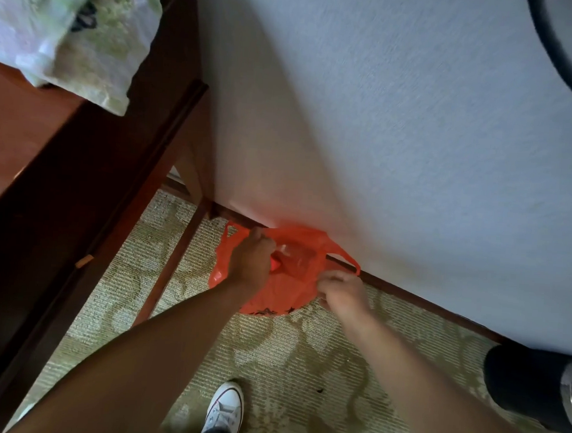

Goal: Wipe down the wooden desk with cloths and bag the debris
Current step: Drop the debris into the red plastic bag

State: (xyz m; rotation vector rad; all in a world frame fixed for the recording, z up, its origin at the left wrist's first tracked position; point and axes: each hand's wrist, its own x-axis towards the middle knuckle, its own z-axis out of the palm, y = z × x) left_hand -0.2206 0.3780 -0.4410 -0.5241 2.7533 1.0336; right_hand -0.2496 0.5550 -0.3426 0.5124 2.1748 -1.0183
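Lying at far left on the dark reddish wooden tabletop, a crumpled pale green and white cloth is draping over the corner. Below, the desk's dark wooden leg is standing on the patterned beige-green carpet. Further right, the left hand is pinching the near-left rim of the thin orange plastic bag, fingers curled round the film. The bag is sitting on the carpet, touching the dark baseboard of the pale textured wall; something pale and crumpled is showing inside, too blurred to identify. The right hand is gripping the bag's right rim just below its loop handle, pulling the mouth apart. A white canvas sneaker is planted on the carpet below. A dark cylindrical object is standing at far right.
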